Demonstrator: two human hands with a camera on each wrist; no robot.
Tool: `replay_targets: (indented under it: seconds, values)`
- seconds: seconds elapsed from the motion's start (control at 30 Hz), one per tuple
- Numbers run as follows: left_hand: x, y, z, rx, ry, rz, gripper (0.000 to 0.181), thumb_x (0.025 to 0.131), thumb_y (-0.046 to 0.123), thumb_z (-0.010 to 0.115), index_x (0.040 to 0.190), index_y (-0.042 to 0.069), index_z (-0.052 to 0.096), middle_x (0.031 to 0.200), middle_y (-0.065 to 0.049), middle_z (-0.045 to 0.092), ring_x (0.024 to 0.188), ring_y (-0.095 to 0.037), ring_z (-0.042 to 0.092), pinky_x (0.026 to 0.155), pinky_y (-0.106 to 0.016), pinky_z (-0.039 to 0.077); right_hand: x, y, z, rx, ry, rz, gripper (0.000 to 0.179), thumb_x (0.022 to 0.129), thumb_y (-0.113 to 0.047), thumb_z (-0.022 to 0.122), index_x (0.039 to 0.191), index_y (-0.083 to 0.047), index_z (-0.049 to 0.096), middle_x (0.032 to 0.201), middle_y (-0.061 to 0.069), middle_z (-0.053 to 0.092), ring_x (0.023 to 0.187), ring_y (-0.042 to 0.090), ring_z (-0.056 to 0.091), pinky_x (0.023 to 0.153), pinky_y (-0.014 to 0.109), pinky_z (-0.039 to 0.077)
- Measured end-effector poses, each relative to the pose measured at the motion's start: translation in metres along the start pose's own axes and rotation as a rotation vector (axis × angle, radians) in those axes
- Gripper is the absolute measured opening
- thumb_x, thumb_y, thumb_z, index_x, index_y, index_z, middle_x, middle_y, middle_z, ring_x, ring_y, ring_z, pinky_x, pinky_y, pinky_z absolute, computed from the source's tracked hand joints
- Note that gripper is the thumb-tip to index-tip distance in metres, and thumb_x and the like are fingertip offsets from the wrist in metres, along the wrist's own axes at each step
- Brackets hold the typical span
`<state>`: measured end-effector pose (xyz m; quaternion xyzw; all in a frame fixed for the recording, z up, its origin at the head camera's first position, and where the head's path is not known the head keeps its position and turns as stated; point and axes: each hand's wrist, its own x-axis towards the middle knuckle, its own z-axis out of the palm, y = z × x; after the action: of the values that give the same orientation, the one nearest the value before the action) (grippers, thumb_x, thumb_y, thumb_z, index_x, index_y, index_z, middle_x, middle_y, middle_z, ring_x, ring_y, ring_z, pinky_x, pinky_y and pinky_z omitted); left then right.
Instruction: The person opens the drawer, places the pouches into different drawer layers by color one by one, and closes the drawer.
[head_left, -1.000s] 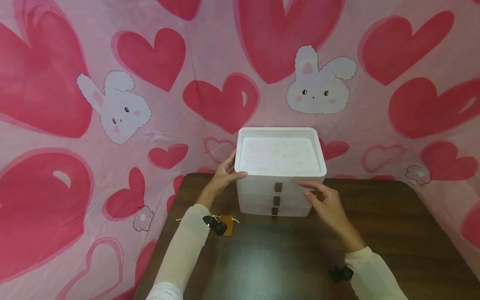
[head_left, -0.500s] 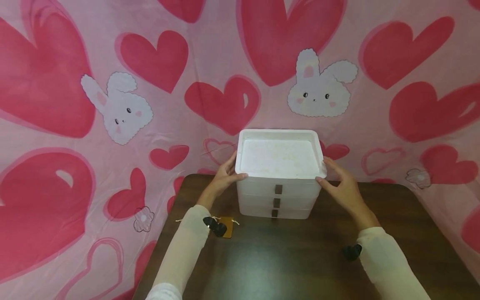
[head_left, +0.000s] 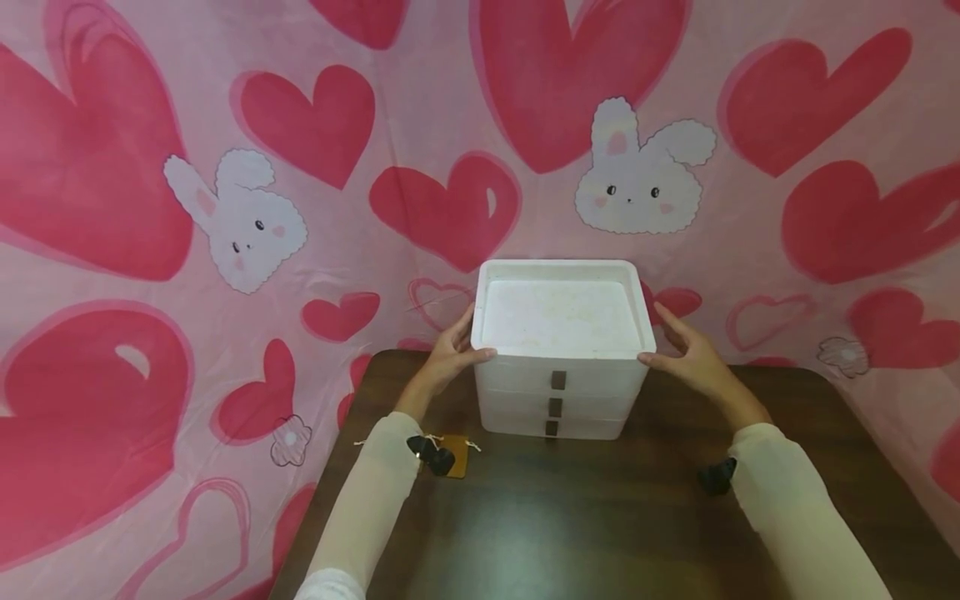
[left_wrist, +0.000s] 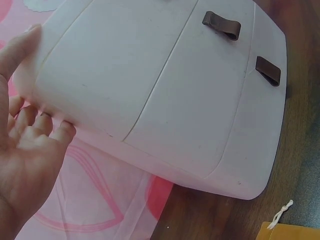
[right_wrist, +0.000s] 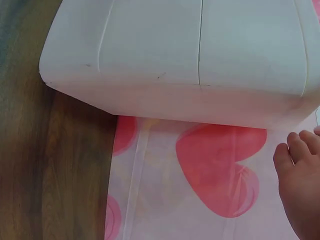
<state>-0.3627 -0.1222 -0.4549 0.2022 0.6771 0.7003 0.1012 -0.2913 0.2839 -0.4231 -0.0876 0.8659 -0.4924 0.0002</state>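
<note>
Since a second ago, the right hand (head_left: 693,358) has swung from before the front of the white drawer unit (head_left: 562,354) to its right side, while the left hand (head_left: 448,356) stays at the left corner. Pink cloth (head_left: 431,92) printed with red hearts and white rabbit faces fills the background. Before it stands a dark wood-grain table (head_left: 585,517), with the drawer unit upright near its far edge, close to the cloth. The unit's shallow recessed top has a raised rim, and its three stacked drawers look flush. Two pale sleeves (head_left: 367,508) reach up from below, one on each side. The left hand grips the unit's front left corner, thumb at the front edge and bent fingertips against the side wall. The right hand grips nothing: its thumb is at the front right corner, whether touching cannot be told, and its straight fingers stand just off the side wall. An amber pouch (head_left: 457,464) with pale cord lies on the table, partly hidden by the left arm. Small black devices (head_left: 716,477) sit at both wrists. Down the front run three brown tabs (head_left: 558,380).
</note>
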Motion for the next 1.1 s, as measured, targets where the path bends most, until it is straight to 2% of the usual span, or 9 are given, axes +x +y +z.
replay_targets:
  seconds: [0.17,0.33,0.63,0.87,0.93,1.1]
  values:
    - [0.002,-0.002,0.001,-0.006,-0.012,0.008,0.096,0.087,-0.007,0.069,0.164,0.016,0.017,0.173,-0.002,0.015,0.159,-0.026,0.021,0.128,-0.046,0.025,0.007,0.002,-0.001,-0.007,-0.047,0.008,0.1,0.091,-0.02,0.076,0.165,-0.015,0.009,0.173,0.015,0.008,0.155,0.05,0.016,0.117,0.066,0.028]
    - [0.001,-0.004,0.002,0.004,-0.019,-0.003,0.096,0.088,-0.004,0.071,0.164,0.018,0.017,0.173,-0.001,0.014,0.159,-0.026,0.022,0.127,-0.047,0.026,0.01,0.003,0.0,-0.003,-0.068,0.012,0.106,0.089,-0.021,0.078,0.164,-0.014,0.005,0.173,0.011,0.006,0.157,0.045,0.016,0.117,0.064,0.029]
    - [0.002,-0.003,0.003,0.002,-0.017,0.003,0.098,0.087,0.0,0.074,0.164,0.018,0.017,0.173,-0.001,0.015,0.159,-0.025,0.021,0.128,-0.047,0.025,0.013,0.0,0.001,0.003,-0.075,0.014,0.108,0.089,-0.021,0.079,0.164,-0.017,0.001,0.174,0.007,0.004,0.157,0.041,0.02,0.113,0.042,0.031]
    - [0.0,-0.001,0.002,-0.014,0.002,0.004,0.098,0.086,-0.003,0.074,0.164,0.017,0.018,0.173,-0.004,0.017,0.158,-0.028,0.022,0.128,-0.047,0.024,0.017,0.004,0.004,0.019,-0.059,-0.003,0.104,0.088,-0.021,0.079,0.163,-0.018,0.007,0.173,0.007,0.007,0.155,0.04,0.024,0.106,0.017,0.038]
    - [0.0,0.0,0.002,-0.011,0.002,0.005,0.098,0.086,-0.005,0.073,0.164,0.016,0.018,0.173,-0.004,0.017,0.159,-0.027,0.022,0.128,-0.047,0.024,0.018,0.005,0.005,0.024,-0.056,-0.006,0.104,0.088,-0.02,0.08,0.163,-0.017,0.008,0.173,0.008,0.009,0.154,0.041,0.026,0.105,0.017,0.039]
    - [-0.001,0.005,0.0,0.028,0.004,-0.005,0.097,0.085,-0.007,0.073,0.164,0.015,0.019,0.172,-0.004,0.019,0.159,-0.025,0.02,0.128,-0.045,0.025,0.02,0.004,0.007,0.026,-0.05,0.002,0.103,0.088,-0.018,0.08,0.163,-0.016,0.009,0.172,0.01,0.011,0.152,0.04,0.029,0.108,0.026,0.038]
